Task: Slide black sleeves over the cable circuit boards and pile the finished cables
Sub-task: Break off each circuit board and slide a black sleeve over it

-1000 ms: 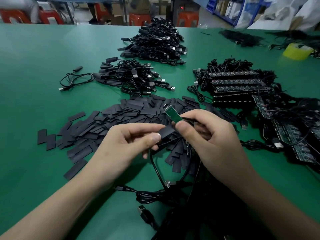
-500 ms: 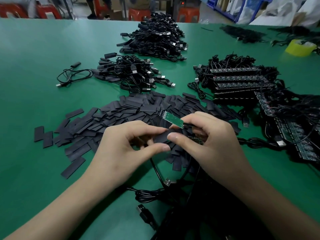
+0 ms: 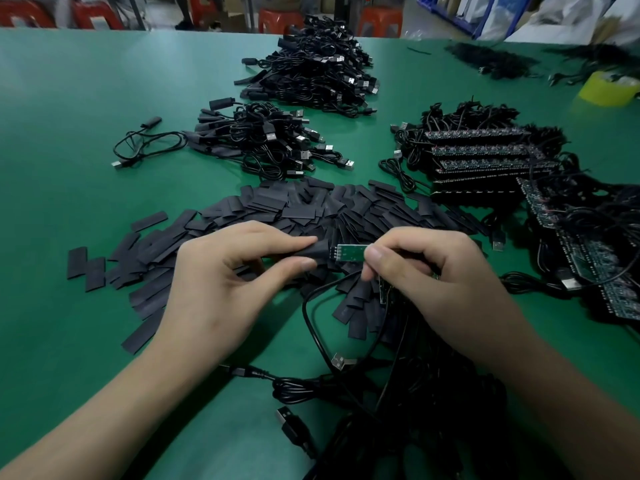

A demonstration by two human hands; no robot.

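Sleeve [image 3: 313, 252] flat, matte black; board [image 3: 351, 252] green

Both hands are bare, and both forearms are bare as far as the frame shows them. The left hand [image 3: 221, 285] sits at about 9 o'clock from the picture's centre, and the left forearm [image 3: 104, 420] comes in from the 7 o'clock corner. The right hand [image 3: 446, 282] sits at about 3 o'clock, and the right forearm [image 3: 554, 393] comes in from the 5 o'clock corner. Each forearm is broad at the frame edge and narrows towards the wrist. The nail [image 3: 373, 253] on the right thumb is short and cut close. Low knuckle ridges mark the back of the right hand.
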